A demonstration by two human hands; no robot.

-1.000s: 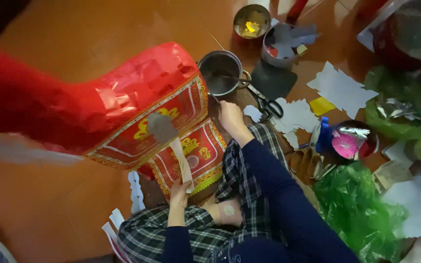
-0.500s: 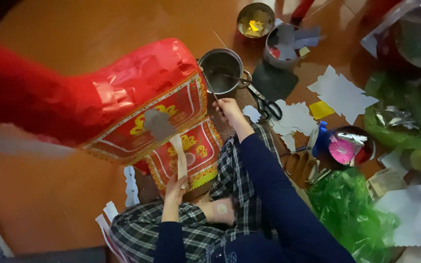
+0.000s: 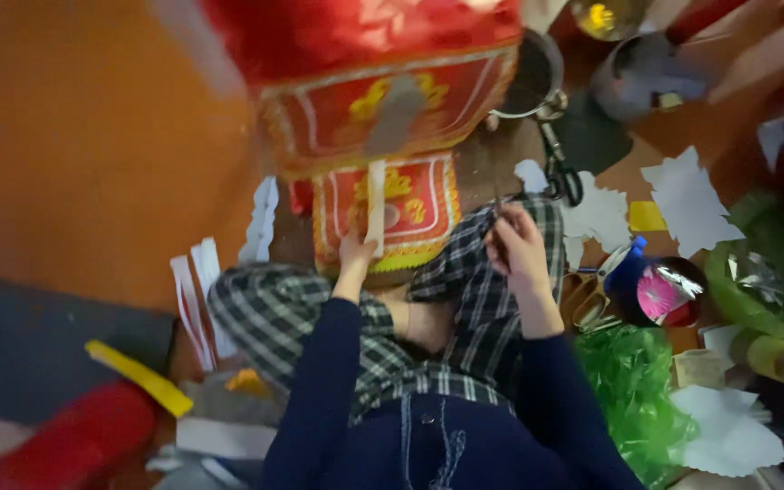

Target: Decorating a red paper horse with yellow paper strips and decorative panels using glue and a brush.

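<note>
1. Bottom centre of the frame: one person sits cross-legged in a dark blue top and checked trousers, both forearms reaching up the picture.
2. The left hand (image 3: 353, 255), left of centre, presses a white paper strip (image 3: 376, 207) against the lower red-and-gold panel (image 3: 390, 210); the fingers lie together around the strip's bottom end.
3. The right hand (image 3: 514, 243), right of centre, hovers over the knee with fingertips pinched together; what they grip is too thin and blurred to tell.
4. Left of the knees, several white paper strips (image 3: 194, 295) lie on the orange floor (image 3: 93, 163); one yellow strip (image 3: 136, 377) sits at lower left.
5. Lower right: one heap of green cellophane (image 3: 632, 386), and above it one dark bowl (image 3: 671, 292) with a pink foil piece inside.
6. Right of centre: two larger white paper scraps (image 3: 690, 201) and one yellow square (image 3: 646, 216).
7. One pair of scissors (image 3: 560, 172) lies just above the right hand.
8. Top centre: one big red paper figure (image 3: 365, 54) with gold trim, blurred; one metal pot (image 3: 534, 77) beside it.
</note>
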